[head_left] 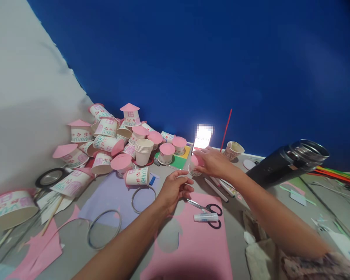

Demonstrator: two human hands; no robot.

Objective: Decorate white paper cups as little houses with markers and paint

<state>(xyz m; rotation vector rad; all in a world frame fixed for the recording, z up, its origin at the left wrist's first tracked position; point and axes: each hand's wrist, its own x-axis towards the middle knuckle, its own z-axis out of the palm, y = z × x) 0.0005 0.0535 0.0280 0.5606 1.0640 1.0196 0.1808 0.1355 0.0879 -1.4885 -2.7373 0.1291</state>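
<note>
My right hand (214, 162) reaches to the back of the table, its fingers around a small paper cup (195, 171) with a pink cone roof. The cup's base looks to rest on the table; part of it is hidden by the hand. My left hand (175, 188) hovers just in front and to the left, fingers loosely bent and apart, with nothing seen in them. Below it lie scissors (202, 206) with black handles and a glue stick (205, 217), both on a pink paper sheet (198, 249) with round cut-outs.
Left, decorated pink-roofed cups (106, 126) are heaped beside a stack of plain cups (143, 151). Rings (105, 229) lie partly on purple paper (102, 198). A lit phone (202, 137) leans by the blue wall. Pens (216, 189) and a tilted dark flask (280, 163) are right.
</note>
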